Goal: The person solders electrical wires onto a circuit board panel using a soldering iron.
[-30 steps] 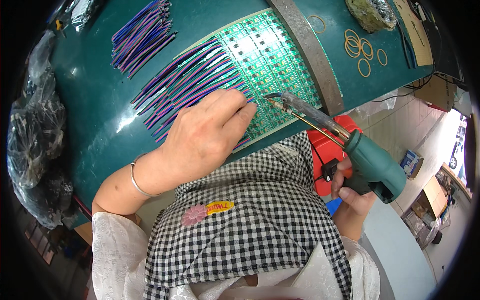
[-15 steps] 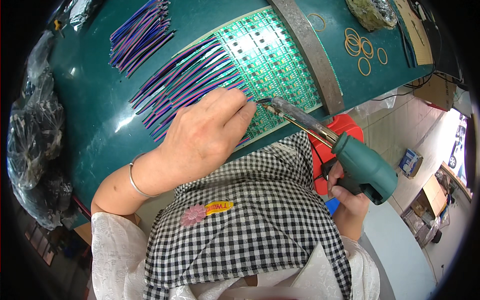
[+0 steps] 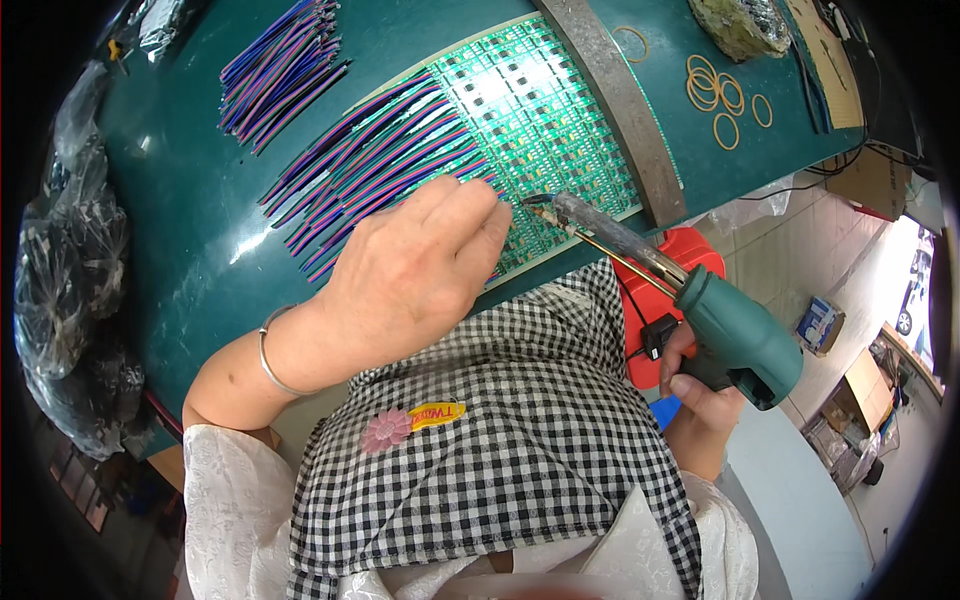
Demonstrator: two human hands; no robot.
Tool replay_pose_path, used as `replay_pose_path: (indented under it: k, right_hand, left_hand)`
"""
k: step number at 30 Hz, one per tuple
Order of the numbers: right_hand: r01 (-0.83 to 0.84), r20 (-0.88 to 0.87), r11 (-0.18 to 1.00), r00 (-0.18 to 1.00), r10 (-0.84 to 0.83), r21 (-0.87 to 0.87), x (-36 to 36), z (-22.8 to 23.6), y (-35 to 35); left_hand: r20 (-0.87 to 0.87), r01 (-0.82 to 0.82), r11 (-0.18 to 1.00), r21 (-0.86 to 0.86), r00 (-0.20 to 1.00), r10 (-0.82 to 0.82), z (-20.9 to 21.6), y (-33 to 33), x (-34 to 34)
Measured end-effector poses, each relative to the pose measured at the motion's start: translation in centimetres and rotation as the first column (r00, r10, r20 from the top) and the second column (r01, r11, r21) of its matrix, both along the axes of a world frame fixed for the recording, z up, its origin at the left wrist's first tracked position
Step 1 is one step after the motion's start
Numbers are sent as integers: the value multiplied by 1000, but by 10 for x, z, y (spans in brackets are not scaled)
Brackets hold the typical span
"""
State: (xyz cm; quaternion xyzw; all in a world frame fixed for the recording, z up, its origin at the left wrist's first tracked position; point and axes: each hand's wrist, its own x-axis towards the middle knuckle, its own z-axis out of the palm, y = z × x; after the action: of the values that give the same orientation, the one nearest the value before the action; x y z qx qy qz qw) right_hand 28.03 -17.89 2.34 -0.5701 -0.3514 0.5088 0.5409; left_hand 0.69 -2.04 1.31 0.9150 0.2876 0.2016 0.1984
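Note:
My left hand [image 3: 415, 265] is closed in a pinch at the near part of a green circuit board panel [image 3: 545, 110]. Its fingers hide what is between them. Multicoloured ribbon wires [image 3: 370, 150] lie in a row from the panel's left part, some running under this hand. In my right hand [image 3: 705, 390] is a green soldering gun [image 3: 735, 335] with a thin brass feed tube. The gun's dark tip sits just right of my left fingertips, over the panel; whether it touches the board I cannot tell.
A metal bar [image 3: 620, 110] lies across the panel's right side. Further right are several rubber bands [image 3: 715, 90] and a lumpy block [image 3: 740, 25]. A bundle of wires [image 3: 280, 75] lies at the back left, plastic bags [image 3: 75, 280] hang left, and a red case [image 3: 690, 250] stands behind the gun.
The soldering gun and my right hand have shifted slightly right, so its tip is a little further from my left fingertips. My left hand has hardly moved.

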Motion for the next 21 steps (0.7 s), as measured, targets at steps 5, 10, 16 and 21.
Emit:
replay_pose_path:
  k: [5,10,16,21]
  right_hand:
    - [-81,27,997,996,80,18,3,-2,2]
    - [-105,57,994,993,105,-10,4,-3,3]
    - [-112,118,993,986,115,-31,6,-5,0]
    - [-30,-3,998,1000,30,-61,9,7,1]
  left_hand:
    - [-24,-10,1000,3,1000,10,0,-1,0]
    - [-52,7,998,54,999,-4,1,-1,1]
    - [-42,-1,1000,28,999,2,1,-3,3]
    - [-45,-19,1000,6,999,19,0,-4,1]
